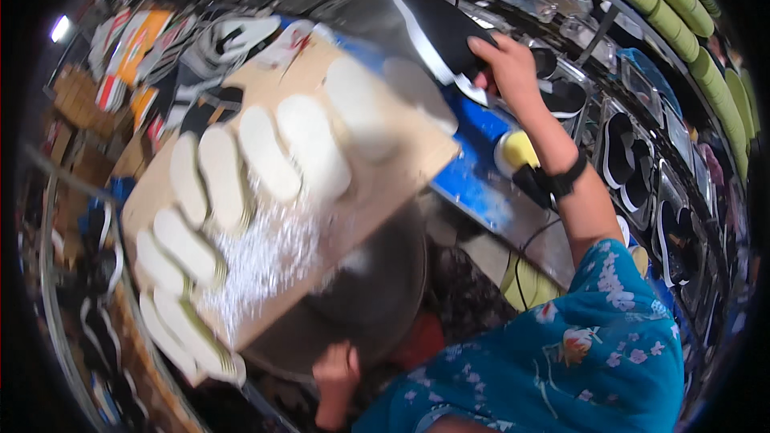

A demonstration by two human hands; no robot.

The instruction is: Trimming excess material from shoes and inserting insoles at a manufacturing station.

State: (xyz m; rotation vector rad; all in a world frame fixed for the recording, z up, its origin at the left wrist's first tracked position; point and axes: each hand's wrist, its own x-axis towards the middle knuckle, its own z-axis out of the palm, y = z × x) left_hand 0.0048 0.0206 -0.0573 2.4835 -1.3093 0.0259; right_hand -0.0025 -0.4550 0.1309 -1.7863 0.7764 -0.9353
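A black shoe (441, 22) with a white sole is in the person's right hand (504, 64), raised above the far right edge of a tan board (417, 162). The hand is clamped on the end nearer the person, thumb over the black upper and fingers bending round beneath. The shoe looks light; the upper is probably soft fabric that gives under a squeeze, while the rubber-like sole should be stiffer and grip well. It seems hardly fragile, and a hold across the heel end, pressing upper and sole together, ought to be steady.

The left hand (337, 367) is low down, by the near rim of a dark round tub (385, 293); its fingers look curled, but blur hides whether they grip anything.

White insoles (220, 175), several in stacks, curve along the left and far parts of the board, around a loose silvery heap (265, 256). Just below the shoe, a greyish sole-shaped piece (421, 96) lies close enough to be brushed. Beyond the board's right edge, a yellow-topped round item (520, 151) sits on the blue desk (477, 192) beside the right forearm, crowding that side. Racks with black shoes (618, 151) limit room further right.
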